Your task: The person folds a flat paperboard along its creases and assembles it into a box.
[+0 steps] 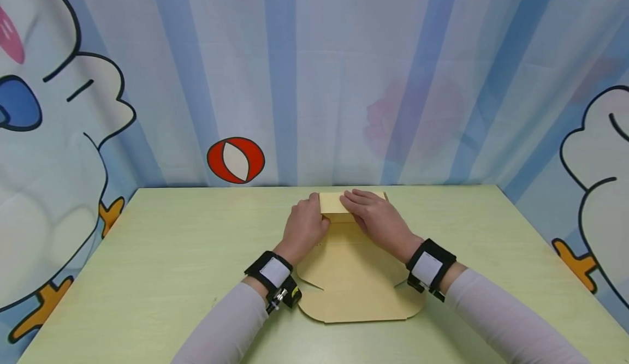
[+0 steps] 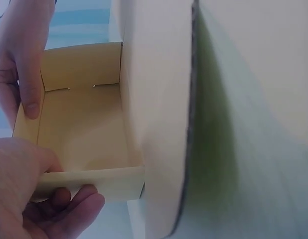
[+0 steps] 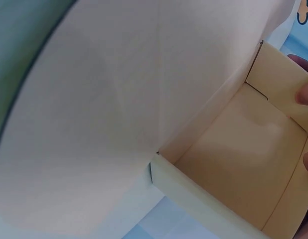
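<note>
A tan cardboard box point(image 1: 330, 202), partly folded, stands toward the far side of the table. From it a broad flap point(image 1: 361, 293) with rounded corners and two slits stretches toward the person. My left hand point(image 1: 303, 232) pinches the left side wall point(image 2: 109, 183), thumb inside and fingers outside. On the far panel, my right hand point(image 1: 382, 221) has its thumb on the inner face and its other fingers over the outside. Between the walls, the box's inside point(image 3: 238, 159) holds nothing. Its opposite side wall point(image 2: 81, 67) shows folded edges with short slits.
The pale wooden table point(image 1: 196, 244) ends at a striped curtain point(image 1: 324, 80) just behind the box. Cartoon figures and a red-and-white ball point(image 1: 236, 160) are printed on the backdrop. Both wrists wear black straps point(image 1: 431, 268) with small cameras.
</note>
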The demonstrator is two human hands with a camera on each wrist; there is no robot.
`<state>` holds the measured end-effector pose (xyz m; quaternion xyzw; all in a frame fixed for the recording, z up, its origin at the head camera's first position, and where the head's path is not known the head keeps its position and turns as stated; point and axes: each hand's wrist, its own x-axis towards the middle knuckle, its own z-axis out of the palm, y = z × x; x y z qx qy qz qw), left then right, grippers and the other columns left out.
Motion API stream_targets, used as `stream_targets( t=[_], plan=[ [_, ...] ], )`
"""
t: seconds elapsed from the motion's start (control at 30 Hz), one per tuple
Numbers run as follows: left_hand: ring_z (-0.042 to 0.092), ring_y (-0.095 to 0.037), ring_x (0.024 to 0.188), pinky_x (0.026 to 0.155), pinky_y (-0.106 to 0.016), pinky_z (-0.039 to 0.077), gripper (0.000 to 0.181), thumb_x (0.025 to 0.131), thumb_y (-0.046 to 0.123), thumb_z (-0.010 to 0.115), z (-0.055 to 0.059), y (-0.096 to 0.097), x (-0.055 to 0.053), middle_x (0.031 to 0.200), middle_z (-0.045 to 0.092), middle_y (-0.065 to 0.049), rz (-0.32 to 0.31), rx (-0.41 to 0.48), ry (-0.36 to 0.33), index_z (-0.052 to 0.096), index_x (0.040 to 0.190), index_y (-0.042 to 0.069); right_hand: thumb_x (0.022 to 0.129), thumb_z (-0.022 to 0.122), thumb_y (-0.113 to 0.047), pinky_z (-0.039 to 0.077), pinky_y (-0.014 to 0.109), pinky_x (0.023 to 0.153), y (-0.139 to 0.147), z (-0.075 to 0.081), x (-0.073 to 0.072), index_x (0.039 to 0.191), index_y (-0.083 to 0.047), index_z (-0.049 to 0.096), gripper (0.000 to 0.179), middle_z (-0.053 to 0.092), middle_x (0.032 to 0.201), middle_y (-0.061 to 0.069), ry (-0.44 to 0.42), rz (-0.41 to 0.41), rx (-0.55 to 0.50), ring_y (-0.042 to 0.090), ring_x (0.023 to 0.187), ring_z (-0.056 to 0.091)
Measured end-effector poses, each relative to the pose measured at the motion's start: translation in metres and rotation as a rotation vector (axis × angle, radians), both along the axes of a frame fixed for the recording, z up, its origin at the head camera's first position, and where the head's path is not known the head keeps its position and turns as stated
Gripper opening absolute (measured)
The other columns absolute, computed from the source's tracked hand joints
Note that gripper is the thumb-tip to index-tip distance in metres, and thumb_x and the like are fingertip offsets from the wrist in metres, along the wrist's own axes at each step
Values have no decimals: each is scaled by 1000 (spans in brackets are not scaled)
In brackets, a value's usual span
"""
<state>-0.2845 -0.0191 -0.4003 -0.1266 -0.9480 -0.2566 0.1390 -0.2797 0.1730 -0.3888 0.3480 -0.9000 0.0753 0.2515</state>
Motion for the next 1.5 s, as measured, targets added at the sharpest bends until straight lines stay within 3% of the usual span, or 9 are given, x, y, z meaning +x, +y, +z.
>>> stream_targets(
  t=[0.23,0.33,0.47,0.6,0.7,0.93,1.03,1.3,1.5],
  plan=[
    [66,-21,67,57,-29,54,29,88,12,71,6,0,2,89,70,-15,-3,-22,-44,57,109,-1,91,69,-5,54,46,98,1,2,-1,133,-10,63,43,65,134,11,-14,-16,-5,28,127,60],
    [69,-25,76,67,-33,59,46,89,20,72,9,-2,4,100,70,-17,-1,-65,-37,54,124,-3,92,67,-6,54,46,99,1,2,-1,133,-9,63,42,65,134,11,-21,-14,-1,29,127,60],
    [63,-25,90,71,-35,59,58,87,29,75,13,-5,9,108,62,-14,-31,-189,121,55,135,3,91,68,-6,54,46,98,1,1,-1,133,-9,63,42,65,133,11,-19,1,-3,29,127,60],
    [57,-23,99,81,-32,57,34,87,26,75,18,-6,12,106,60,-9,-130,-321,335,69,116,9,90,69,-5,54,45,98,0,1,-1,132,-9,64,42,66,132,11,-3,7,-4,29,126,61],
    [62,-22,107,94,-31,55,25,88,23,75,21,-4,13,111,67,-7,-197,-369,398,73,109,9,90,70,-6,54,43,98,0,1,-1,132,-9,64,43,66,132,11,10,14,-5,29,125,61],
    [69,-19,106,95,-29,56,24,94,8,64,19,-5,14,116,73,-5,-211,-473,400,71,118,8,88,71,-5,55,45,97,1,0,-1,133,-9,63,46,66,133,11,11,17,-13,29,125,61],
    [68,-19,110,96,-29,55,29,92,5,66,19,-6,15,120,72,-6,-216,-500,405,70,121,8,89,71,-6,55,47,96,1,1,-1,133,-10,63,45,66,133,10,6,8,-10,28,125,61],
    [70,-20,105,93,-29,57,24,93,3,65,20,-8,14,113,74,-7,-193,-513,413,71,115,6,89,70,-5,53,43,100,10,4,-1,132,-8,64,43,67,131,11,16,-25,36,28,123,63],
    [72,-20,98,88,-28,59,22,92,5,67,22,-14,13,109,76,-8,-145,-498,396,73,113,5,85,74,-2,53,44,99,25,4,-3,126,-4,67,41,69,126,14,20,-68,-47,31,119,64]
  ],
)
